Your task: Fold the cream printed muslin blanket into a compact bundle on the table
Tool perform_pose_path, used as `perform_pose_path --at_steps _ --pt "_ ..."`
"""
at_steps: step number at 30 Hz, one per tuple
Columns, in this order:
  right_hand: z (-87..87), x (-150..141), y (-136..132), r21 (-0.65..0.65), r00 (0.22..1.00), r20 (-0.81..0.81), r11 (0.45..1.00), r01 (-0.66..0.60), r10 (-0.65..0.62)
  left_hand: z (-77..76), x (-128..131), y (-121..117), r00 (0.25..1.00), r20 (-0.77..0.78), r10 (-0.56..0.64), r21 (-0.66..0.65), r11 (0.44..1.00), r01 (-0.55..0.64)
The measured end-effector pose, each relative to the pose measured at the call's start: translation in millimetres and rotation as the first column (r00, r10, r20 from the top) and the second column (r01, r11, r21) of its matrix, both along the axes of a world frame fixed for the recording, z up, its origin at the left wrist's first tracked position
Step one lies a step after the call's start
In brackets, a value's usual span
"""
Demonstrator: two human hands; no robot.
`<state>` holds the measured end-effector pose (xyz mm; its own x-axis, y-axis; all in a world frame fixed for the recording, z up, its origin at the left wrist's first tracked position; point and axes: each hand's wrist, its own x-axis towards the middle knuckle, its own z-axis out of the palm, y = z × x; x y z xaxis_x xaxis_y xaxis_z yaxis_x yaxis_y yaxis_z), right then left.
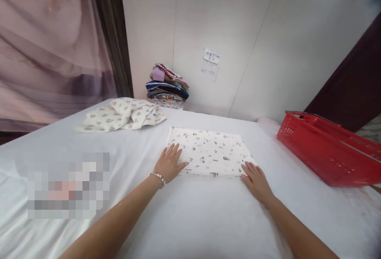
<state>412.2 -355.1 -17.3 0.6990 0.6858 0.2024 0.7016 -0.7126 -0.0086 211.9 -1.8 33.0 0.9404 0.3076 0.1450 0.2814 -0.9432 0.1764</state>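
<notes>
A folded white cloth with small printed figures [210, 151] lies flat on the white-covered table [190, 211]. My left hand [169, 164] rests flat at the cloth's near left corner, fingers stretched out and spread, a bracelet on the wrist. At the cloth's near right corner my right hand [255, 179] lies flat too, fingers extended and touching the folded edge. Neither hand holds anything.
A crumpled patterned cloth [123, 115] lies at the back left of the table. A stack of folded coloured fabrics [167, 87] stands against the white wall. A red plastic basket [329, 147] sits at the right. A pink curtain [53, 44] hangs at the left.
</notes>
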Motion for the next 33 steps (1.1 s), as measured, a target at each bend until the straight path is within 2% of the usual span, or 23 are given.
perform_pose_path --at_steps 2,5,9,14,19,22,26,28,31,33 --pt "0.7 -1 -1 -0.001 1.0 -0.013 1.0 -0.006 0.006 -12.0 5 5 0.994 -0.092 0.059 -0.027 0.998 -0.061" --pt "5.3 -2 0 0.0 0.997 -0.071 1.0 0.003 -0.003 -25.1 4 12 0.99 -0.117 0.082 -0.035 0.996 -0.086" --pt "20.8 2 14 0.007 0.984 -0.16 0.996 0.084 -0.082 -29.7 2 13 0.99 -0.114 0.084 -0.016 0.996 -0.086" --pt "42.7 25 69 -0.006 0.987 -0.16 1.0 0.026 -0.026 -29.5 4 12 0.985 -0.135 0.109 -0.017 0.994 -0.112" --pt "51.1 69 130 -0.04 0.981 -0.196 0.999 -0.011 0.003 -33.2 3 14 0.984 -0.142 0.105 0.006 0.994 -0.105" --pt "47.9 101 141 -0.086 0.974 -0.216 0.995 0.053 -0.07 -36.8 2 16 0.986 -0.131 0.102 0.021 0.995 -0.101" --pt "32.9 133 130 -0.117 0.95 -0.241 0.977 0.176 -0.2 -40.1 2 16 0.991 -0.1 0.092 0.042 0.995 -0.088" --pt "24.4 140 124 -0.106 0.949 -0.229 0.975 0.196 -0.216 -39.4 2 15 0.99 -0.105 0.091 0.04 0.995 -0.087" --pt "15.3 143 121 -0.087 0.959 -0.208 0.98 0.18 -0.194 -31.5 1 15 0.983 -0.153 0.101 0.001 0.995 -0.102" --pt "11.3 144 120 -0.076 0.966 -0.187 0.983 0.169 -0.181 -19.4 1 17 0.968 -0.231 0.095 -0.067 0.991 -0.114"
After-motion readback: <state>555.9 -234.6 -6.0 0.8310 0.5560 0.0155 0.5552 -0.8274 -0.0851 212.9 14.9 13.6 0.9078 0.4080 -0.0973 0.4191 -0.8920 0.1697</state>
